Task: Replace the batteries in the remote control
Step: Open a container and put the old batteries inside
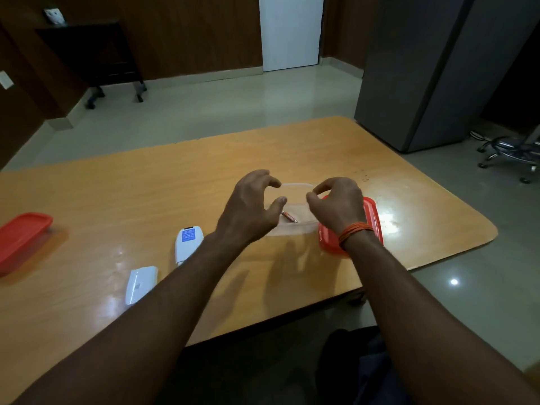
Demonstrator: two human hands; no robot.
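Note:
A white remote control [188, 244] lies face down on the wooden table [117, 194], a blue label near its top end; my left forearm hides its lower part. Its white battery cover [141, 284] lies apart to the lower left. A clear plastic container [295, 229] stands at the middle of the table with a red battery [289, 216] inside. My left hand [251, 207] hovers over the container's left side, fingers curled and apart, holding nothing. My right hand [337, 201] hovers over its right side, fingers curved, empty too.
A red lid [372, 217] lies right of the clear container, partly under my right wrist. Another red-lidded container [20, 239] sits at the table's left edge. Beyond the table are a dark cabinet [432, 68], an office chair base [511, 153] and a wheeled dark stand [96, 57].

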